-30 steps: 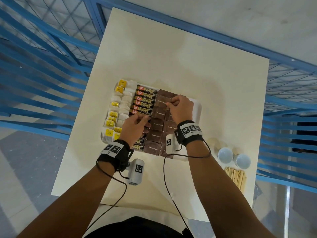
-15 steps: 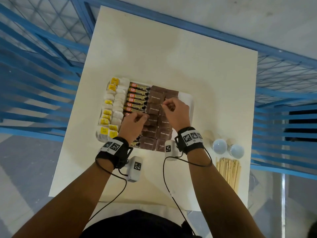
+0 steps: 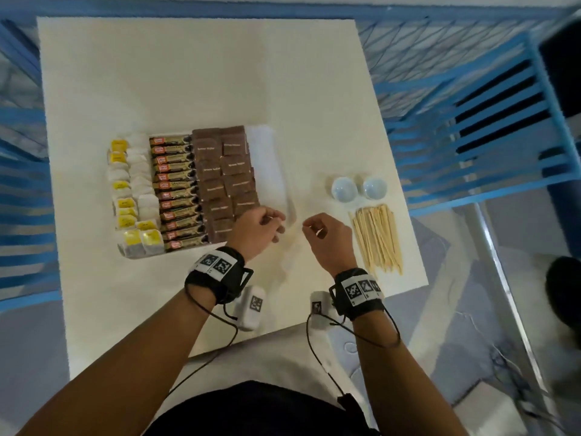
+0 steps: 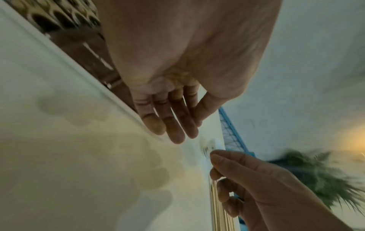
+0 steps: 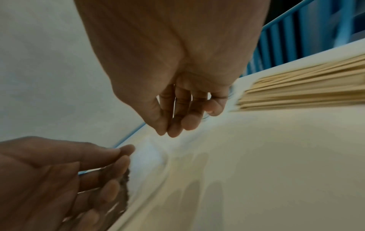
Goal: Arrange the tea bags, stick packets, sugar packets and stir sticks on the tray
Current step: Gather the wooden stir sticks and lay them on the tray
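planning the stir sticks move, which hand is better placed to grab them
Right. The right hand hangs empty beside the stir sticks on the table, off the tray. The left hand is over the tray's near right corner, farther from them.

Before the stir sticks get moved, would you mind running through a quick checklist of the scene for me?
1. Free strip on the tray right of the sugar packets: ok.
2. Stir sticks bundled on the table, within view: ok.
3. Right hand holding nothing: ok.
4. Left hand holding nothing: ok.
5. Two small bowls clear of the path: ok.
6. Stick count: cannot tell.
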Motion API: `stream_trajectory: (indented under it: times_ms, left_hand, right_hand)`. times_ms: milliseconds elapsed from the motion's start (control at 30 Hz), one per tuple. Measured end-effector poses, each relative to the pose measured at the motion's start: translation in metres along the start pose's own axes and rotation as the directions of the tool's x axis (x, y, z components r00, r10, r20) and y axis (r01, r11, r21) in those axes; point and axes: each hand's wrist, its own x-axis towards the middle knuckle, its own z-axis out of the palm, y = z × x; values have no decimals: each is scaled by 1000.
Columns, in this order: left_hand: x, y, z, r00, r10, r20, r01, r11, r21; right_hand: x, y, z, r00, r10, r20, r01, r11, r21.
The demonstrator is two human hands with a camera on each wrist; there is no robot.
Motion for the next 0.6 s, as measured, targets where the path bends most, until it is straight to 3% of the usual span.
stream_trajectory:
  times_ms: [167,333,467,533,600]
  left_hand:
    - [-13,5,58,991,3,132,-12,998,67]
    - [-4,17,121,982,-62,179,48,996,81]
    - [14,24,165,978,-133,158,122,989,78]
    - [21,26,180,985,-143,99,139,989,51]
    - [23,33,190,989,-141,50,139,990,26]
  right_hand:
    - [-29,59,-43,983,100,-154,-106,994,-37]
    - [-14,118,-83,922,243,-302,-281,956,-87]
    - [15,144,-100,910,365,-194,-410,861,-302]
    - [26,148,-101,914,392,-107,-400,823,-402]
    - [33,148,-97,941,332,-66,-324,829,-455]
